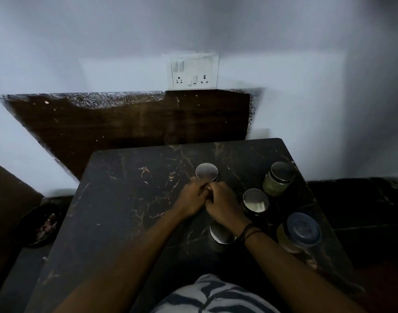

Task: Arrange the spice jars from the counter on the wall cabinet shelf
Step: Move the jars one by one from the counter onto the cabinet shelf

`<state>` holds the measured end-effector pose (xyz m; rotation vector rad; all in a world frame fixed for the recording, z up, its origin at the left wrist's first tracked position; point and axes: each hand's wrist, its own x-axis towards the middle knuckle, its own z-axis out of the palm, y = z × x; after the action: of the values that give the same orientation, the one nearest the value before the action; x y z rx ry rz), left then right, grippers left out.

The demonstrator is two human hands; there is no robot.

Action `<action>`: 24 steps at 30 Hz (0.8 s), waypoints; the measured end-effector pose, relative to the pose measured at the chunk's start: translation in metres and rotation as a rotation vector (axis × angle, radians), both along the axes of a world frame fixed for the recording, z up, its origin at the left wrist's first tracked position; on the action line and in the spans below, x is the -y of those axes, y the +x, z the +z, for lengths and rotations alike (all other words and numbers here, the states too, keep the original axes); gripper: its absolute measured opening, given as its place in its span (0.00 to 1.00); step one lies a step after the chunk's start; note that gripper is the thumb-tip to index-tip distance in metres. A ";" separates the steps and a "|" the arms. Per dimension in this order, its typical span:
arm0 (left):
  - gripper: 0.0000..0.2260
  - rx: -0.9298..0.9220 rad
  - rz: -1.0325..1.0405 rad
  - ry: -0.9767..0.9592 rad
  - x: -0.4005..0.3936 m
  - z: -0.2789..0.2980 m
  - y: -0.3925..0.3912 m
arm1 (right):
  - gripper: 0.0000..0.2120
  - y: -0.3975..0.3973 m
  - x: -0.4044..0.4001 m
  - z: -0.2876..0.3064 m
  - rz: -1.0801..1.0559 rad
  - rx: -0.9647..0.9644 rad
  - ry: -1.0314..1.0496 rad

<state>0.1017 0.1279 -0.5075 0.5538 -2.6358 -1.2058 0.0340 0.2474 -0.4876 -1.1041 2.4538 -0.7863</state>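
both hands meet mid-worktop (116, 222), left hand (190, 198) and right hand (225, 203) fingers curled together, grip unclear. four steel-lid jars: far one (206, 171) just beyond hands, others near right edge. blue-lid jar (303, 231) at right edge.

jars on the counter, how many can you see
5: steel-lid jar beyond the hands, green-filled jar far right, middle jar, blue-lid jar near right, one jar partly under the right wrist. More may be hidden.

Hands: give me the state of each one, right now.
Left hand: fingers curled against the right hand, whether it holds anything cannot be told.
Right hand: fingers curled, pressed to the left, contents cannot be told.
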 end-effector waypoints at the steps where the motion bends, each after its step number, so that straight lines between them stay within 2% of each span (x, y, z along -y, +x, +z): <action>1: 0.10 0.011 -0.008 0.022 -0.004 -0.007 0.002 | 0.16 0.002 -0.006 -0.003 0.009 -0.045 0.060; 5: 0.11 0.064 -0.078 0.125 -0.029 -0.034 0.016 | 0.30 0.017 -0.043 -0.020 0.090 -0.154 0.199; 11: 0.13 0.022 0.005 0.243 -0.046 -0.053 0.021 | 0.51 0.023 -0.068 -0.043 0.200 -0.048 0.279; 14: 0.14 0.018 0.016 0.288 -0.046 -0.055 0.018 | 0.54 0.019 -0.067 -0.048 0.199 -0.046 0.256; 24: 0.16 0.031 0.173 0.636 -0.054 -0.055 0.013 | 0.49 0.013 -0.070 -0.056 0.001 0.038 0.005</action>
<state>0.1145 0.1822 -0.5627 0.8764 -2.1278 -1.9808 0.0467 0.3174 -0.5433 -1.0784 2.4221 -0.7927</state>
